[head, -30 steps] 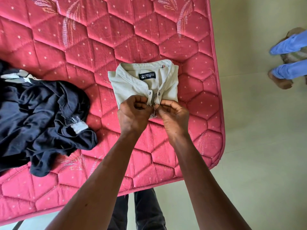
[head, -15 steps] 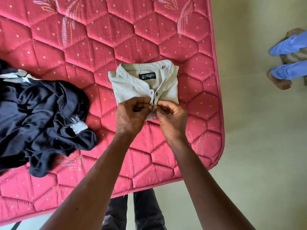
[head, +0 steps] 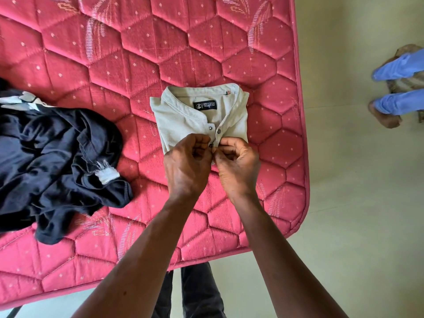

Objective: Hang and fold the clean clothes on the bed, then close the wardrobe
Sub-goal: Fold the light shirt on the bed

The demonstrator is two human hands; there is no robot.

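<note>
- Beige woven cloth is pinched between both hands. The left hand [head: 187, 166] curls its fingers onto one edge of the placket beside the lowest visible button [head: 211, 145]. The right hand [head: 237, 166] nips the opposite edge, and the two hands touch at the fingertips.
- The step in hand looks like fastening that button on the folded shirt [head: 183, 115].
- To do it well, one hand should hold the buttonhole edge taut while the other tips the button through sideways.
- Pulling upward should be avoided, since a lift would likely drag the folded layers underneath out of line.
- Whether the button is already through its hole cannot be told, because the fingers cover the join.
- Two more fasteners show just above on the placket. The neck lies open there, with a black label [head: 205, 105] visible inside the collar.
- The shirt lies flat with its collar away from the person, near the right edge of the red quilted mattress [head: 160, 53].
- A heap of dark clothes [head: 57, 161] sits crumpled well apart to the left and looks unsorted; no wardrobe is in view.
- Blue-clad legs [head: 401, 102] of someone else stand on the floor beyond the mattress.
</note>
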